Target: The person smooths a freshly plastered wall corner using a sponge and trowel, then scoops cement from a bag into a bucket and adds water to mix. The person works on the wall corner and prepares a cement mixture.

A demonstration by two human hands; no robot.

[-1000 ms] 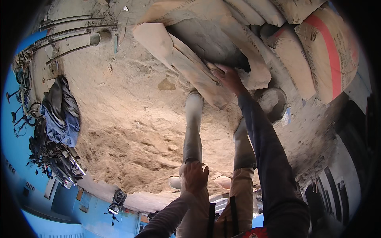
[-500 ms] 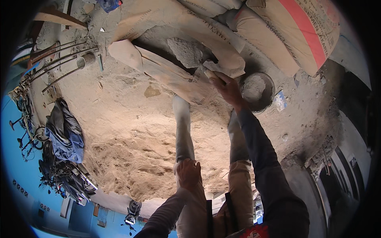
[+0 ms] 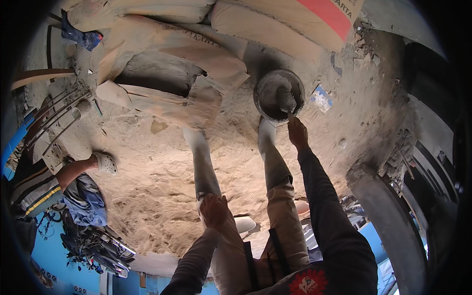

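My right hand is closed round the handle of a trowel. The trowel blade, covered with grey powder, is inside a round dark bucket that holds more grey cement powder. My left hand lies over my left knee, holding nothing. To the left of the bucket lies a torn-open brown paper cement bag. Its cut flap folds toward me, and shadow hides part of its inside.
More full cement bags lie behind. At the left, another person's leg in a pale clog steps in, near a bundle of blue cloth. Metal rods lie at far left. Sandy soil spreads below.
My right hand has moved the trowel from the open cement bag rightward into the bucket. The view has shifted, and another person's leg now shows at the left. My left hand stays on my knee.
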